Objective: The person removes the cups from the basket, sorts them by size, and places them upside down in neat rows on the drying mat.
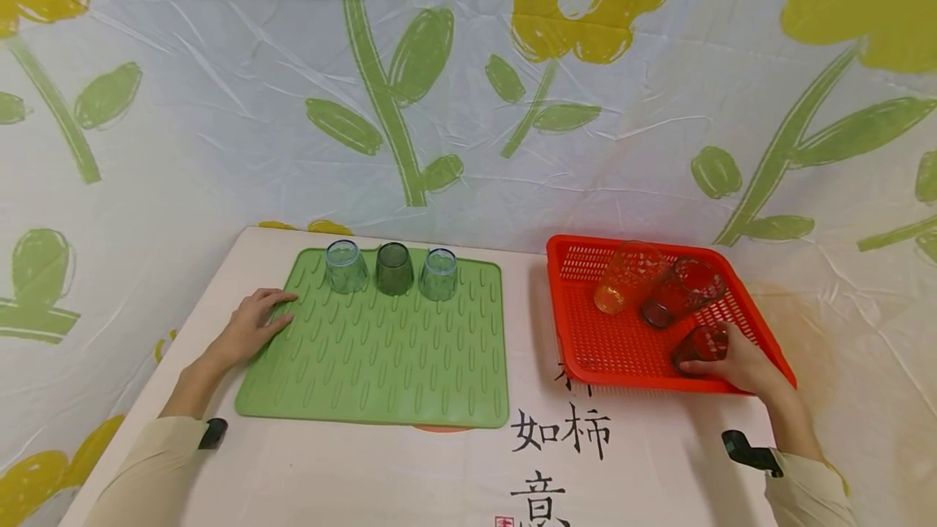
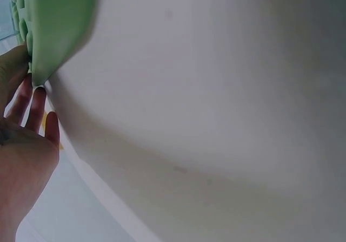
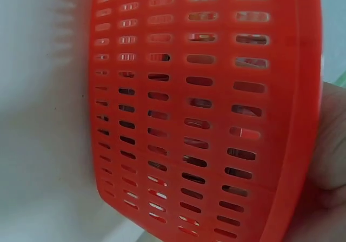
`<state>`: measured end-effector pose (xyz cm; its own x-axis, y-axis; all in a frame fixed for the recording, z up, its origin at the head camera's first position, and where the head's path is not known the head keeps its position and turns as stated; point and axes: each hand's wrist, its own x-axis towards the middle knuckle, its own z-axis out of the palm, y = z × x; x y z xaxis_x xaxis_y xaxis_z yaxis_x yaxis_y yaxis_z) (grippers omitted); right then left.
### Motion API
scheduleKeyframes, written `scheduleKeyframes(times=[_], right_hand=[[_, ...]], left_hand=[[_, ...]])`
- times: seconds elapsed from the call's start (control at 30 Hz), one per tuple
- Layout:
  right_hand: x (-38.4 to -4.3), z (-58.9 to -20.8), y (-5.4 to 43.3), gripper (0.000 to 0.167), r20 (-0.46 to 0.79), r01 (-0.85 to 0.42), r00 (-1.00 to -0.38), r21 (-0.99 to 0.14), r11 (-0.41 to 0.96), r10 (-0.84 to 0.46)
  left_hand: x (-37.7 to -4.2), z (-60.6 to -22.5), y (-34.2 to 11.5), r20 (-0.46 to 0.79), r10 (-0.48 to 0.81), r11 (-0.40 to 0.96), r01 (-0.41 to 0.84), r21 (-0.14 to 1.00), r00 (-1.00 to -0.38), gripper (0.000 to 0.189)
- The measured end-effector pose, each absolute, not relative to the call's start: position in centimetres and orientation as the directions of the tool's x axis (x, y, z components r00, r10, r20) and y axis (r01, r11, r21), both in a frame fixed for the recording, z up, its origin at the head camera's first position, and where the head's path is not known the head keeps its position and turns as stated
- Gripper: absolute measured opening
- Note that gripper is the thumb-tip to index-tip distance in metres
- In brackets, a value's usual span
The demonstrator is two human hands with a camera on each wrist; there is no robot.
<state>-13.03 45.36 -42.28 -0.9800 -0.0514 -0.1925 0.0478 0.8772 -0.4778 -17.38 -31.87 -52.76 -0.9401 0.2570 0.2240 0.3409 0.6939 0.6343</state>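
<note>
My right hand (image 1: 739, 360) reaches over the near right rim of the red plastic basket (image 1: 586, 348) and grips a short dark glass (image 1: 695, 344) inside it. In the right wrist view the basket's slotted wall (image 3: 216, 144) hides that glass and most of the hand (image 3: 330, 144). Beside the glass, a tall dark glass (image 1: 681, 291) and a tall clear amber-tinted glass (image 1: 622, 279) lean in the basket. My left hand (image 1: 252, 328) rests at the left edge of the green drying mat (image 1: 381, 348), fingers fairly straight; its fingertips (image 2: 39, 93) touch the mat's edge.
Along the mat's far side stand three short glasses: a bluish one (image 1: 346, 267) at left, a dark grey one (image 1: 394, 269) in the middle, another bluish one (image 1: 439, 275) at right. The white tablecloth (image 1: 351, 470) bears black characters. A flowered cloth (image 1: 468, 169) hangs behind.
</note>
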Motion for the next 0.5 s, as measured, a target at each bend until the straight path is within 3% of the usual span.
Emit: scheduleKeyframes(times=[0.2, 0.5], right_hand=[[-13.0, -42.9, 45.5, 0.079, -0.118, 0.009, -0.992, -0.471, 0.882, -0.053], [-12.1, -43.0, 45.0, 0.084, 0.044, 0.002, -0.999, -0.494, 0.870, 0.027]], left_hand=[[-17.3, -52.8, -31.8, 0.218, 0.253, 0.700, 0.334, 0.632, -0.943, 0.035], [-17.3, -52.8, -31.8, 0.220, 0.250, 0.702, 0.333, 0.630, -0.943, 0.035]])
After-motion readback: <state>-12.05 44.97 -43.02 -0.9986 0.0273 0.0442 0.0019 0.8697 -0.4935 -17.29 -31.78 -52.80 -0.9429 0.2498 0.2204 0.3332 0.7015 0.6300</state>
